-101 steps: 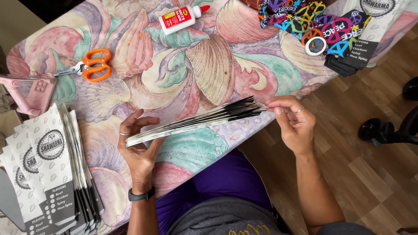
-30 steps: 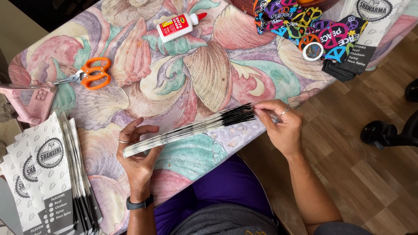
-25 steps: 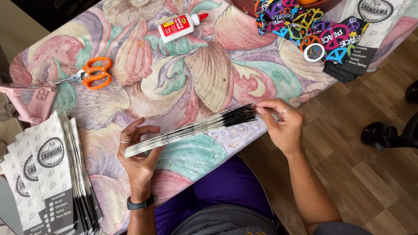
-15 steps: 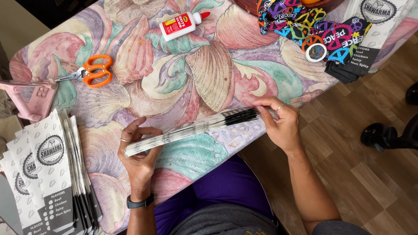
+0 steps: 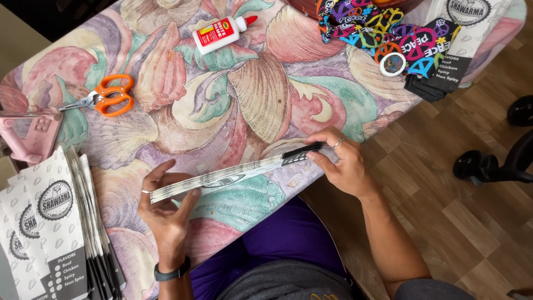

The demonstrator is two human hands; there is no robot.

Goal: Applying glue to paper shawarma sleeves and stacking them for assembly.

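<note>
A stack of flat white paper bags with black ends point(image 5: 233, 173) is held edge-on just above the table, between both hands. My left hand point(image 5: 165, 214) grips its white end near the table's front edge. My right hand point(image 5: 343, 161) pinches the black end, thumb underneath. The stack lies nearly level, squeezed tight. A black band sits on my left wrist and a ring on my right hand.
The table wears a pastel shell-pattern cloth point(image 5: 261, 94). More white printed bags point(image 5: 61, 222) fan out at the left. Orange scissors point(image 5: 108, 97), a white glue bottle point(image 5: 219, 32), a pink tool point(image 5: 33, 133), a colourful patterned cloth point(image 5: 383, 28), a tape roll point(image 5: 392, 64). Wooden floor point(image 5: 455, 211) on the right.
The black ends of the stack were fanned apart; now they are pressed together into a tight bundle. My right hand slid in closer along the stack. The left hand hardly moved.
</note>
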